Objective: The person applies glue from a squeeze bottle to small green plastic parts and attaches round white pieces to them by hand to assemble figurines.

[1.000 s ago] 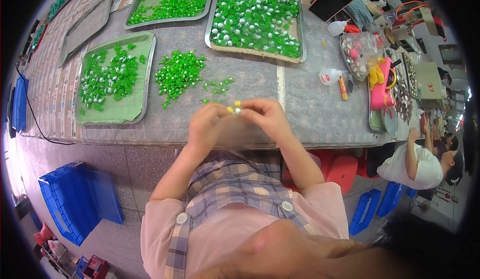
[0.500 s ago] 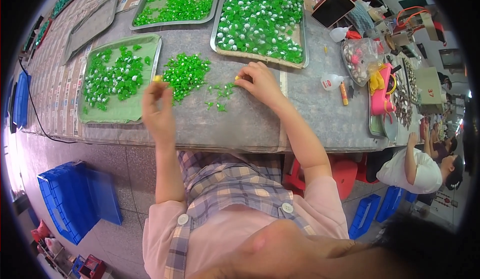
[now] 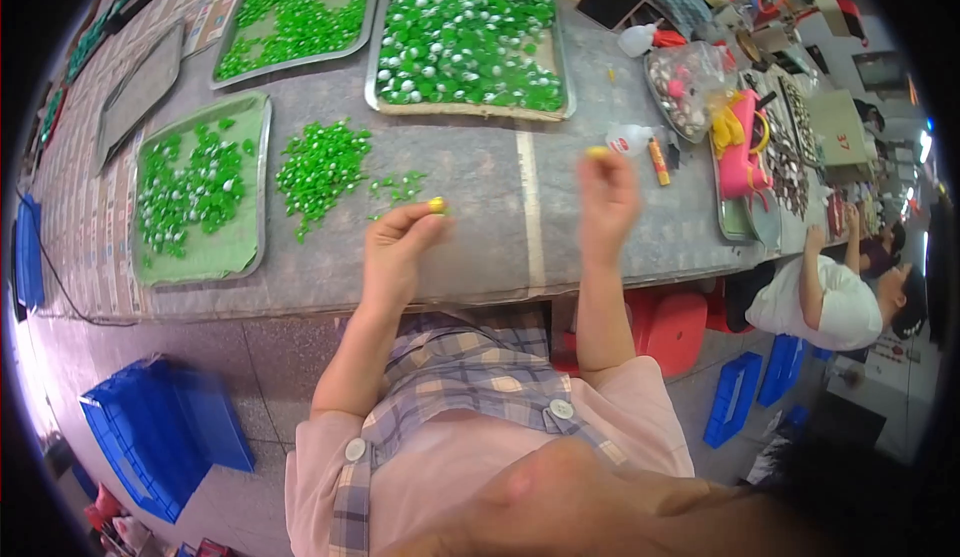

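Observation:
My left hand (image 3: 393, 252) is raised over the table's near part, thumb and index finger pinched together. A yellow tip shows at its fingers, and anything between them is too small to make out. Motion smears my right hand (image 3: 609, 202), raised to the right with a yellow tip on one finger. Just beyond it are a white squeeze bottle (image 3: 628, 139) and an orange tube (image 3: 659, 162). Left of my left hand lie a few loose green pieces (image 3: 398, 187) and a larger heap of small green pieces with white dots (image 3: 322, 167).
A green-lined tray (image 3: 200, 249) holds green and white pieces at the left. Two larger metal trays, one of green pieces (image 3: 295, 17) and one of green-and-white pieces (image 3: 470, 32), stand farther back. A pink bag (image 3: 740, 147) lies right; a person (image 3: 825, 297) sits beyond. Blue crates (image 3: 150, 437) stand on the floor.
My left hand has moved right, away from the green-lined tray and toward the middle. My right hand has left the loose green pieces and swung right toward the squeeze bottle. The view has shifted too.

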Action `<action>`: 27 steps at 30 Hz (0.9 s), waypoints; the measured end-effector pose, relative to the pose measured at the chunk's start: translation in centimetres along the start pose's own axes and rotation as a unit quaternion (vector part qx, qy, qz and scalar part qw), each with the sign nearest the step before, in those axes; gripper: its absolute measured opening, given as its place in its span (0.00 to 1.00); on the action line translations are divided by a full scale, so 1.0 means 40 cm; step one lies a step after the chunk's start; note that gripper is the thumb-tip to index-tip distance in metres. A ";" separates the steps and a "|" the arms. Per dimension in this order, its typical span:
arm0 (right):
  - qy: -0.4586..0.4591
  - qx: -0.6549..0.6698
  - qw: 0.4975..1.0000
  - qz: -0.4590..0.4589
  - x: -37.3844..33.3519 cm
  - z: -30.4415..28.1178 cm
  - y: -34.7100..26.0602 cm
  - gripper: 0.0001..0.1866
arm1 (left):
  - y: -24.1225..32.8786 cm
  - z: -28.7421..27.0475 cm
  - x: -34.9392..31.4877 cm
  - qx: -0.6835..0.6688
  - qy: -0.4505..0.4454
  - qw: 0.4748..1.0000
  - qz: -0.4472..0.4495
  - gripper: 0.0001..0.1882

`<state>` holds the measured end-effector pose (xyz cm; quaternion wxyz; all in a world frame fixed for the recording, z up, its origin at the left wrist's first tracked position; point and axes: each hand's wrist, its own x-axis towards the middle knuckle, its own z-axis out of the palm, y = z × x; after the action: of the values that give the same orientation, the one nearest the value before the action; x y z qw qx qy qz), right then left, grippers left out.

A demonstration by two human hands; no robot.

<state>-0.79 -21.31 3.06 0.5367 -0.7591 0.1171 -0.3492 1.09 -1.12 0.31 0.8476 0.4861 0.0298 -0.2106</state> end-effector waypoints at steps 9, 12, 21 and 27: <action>-0.003 -0.232 0.971 0.058 0.132 -0.158 0.190 0.22 | 0.011 0.012 -0.007 -0.133 -0.009 0.988 -0.073 0.08; -0.049 -0.178 0.977 0.105 0.110 -0.123 0.134 0.19 | 0.000 0.015 -0.011 -0.144 -0.012 0.987 -0.072 0.08; -0.201 0.085 0.976 0.011 -0.025 -0.029 -0.085 0.17 | 0.029 0.005 -0.027 -0.207 -0.053 0.972 -0.097 0.05; -0.121 0.163 0.979 0.032 -0.063 0.005 -0.132 0.20 | 0.027 -0.004 -0.028 -0.209 -0.038 0.973 -0.086 0.04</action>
<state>-3.55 -17.69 6.72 0.6743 -0.6940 0.0168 -0.2516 0.52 -0.12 1.39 0.9097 0.2853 0.0828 -0.2902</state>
